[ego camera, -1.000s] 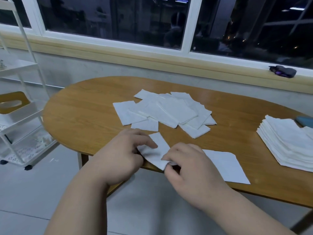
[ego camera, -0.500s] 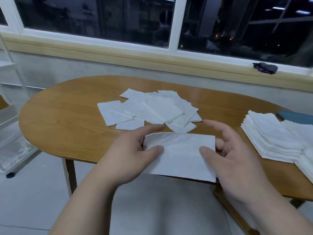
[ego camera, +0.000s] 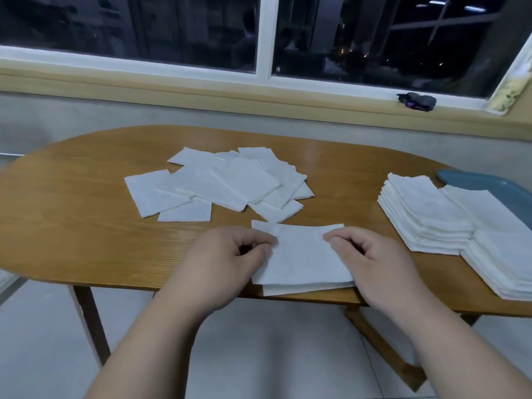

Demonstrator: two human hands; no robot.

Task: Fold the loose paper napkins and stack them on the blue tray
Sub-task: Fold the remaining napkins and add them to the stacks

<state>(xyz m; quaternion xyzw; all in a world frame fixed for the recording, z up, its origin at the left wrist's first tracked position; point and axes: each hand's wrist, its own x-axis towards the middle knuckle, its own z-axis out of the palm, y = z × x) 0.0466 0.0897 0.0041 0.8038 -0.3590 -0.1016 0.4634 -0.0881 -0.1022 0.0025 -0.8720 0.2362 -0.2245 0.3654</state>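
Observation:
A white paper napkin (ego camera: 300, 256) lies folded over at the table's near edge, its lower layer showing beneath. My left hand (ego camera: 227, 260) pinches its left side between thumb and forefinger. My right hand (ego camera: 371, 260) pinches the right side the same way. Several loose napkins (ego camera: 221, 182) lie scattered in the middle of the table beyond my hands. Two stacks of folded napkins (ego camera: 431, 214) sit at the right on the blue tray (ego camera: 486, 182), of which only the far corner shows.
The oval wooden table (ego camera: 72, 226) stands under a window with a yellowish sill. A small dark object (ego camera: 416, 100) lies on the sill at the right. Grey floor tiles show below the table edge.
The napkin went from a small piece at the table edge to spread wide between my hands, and is now folded over and held flat on the table. The view has shifted right.

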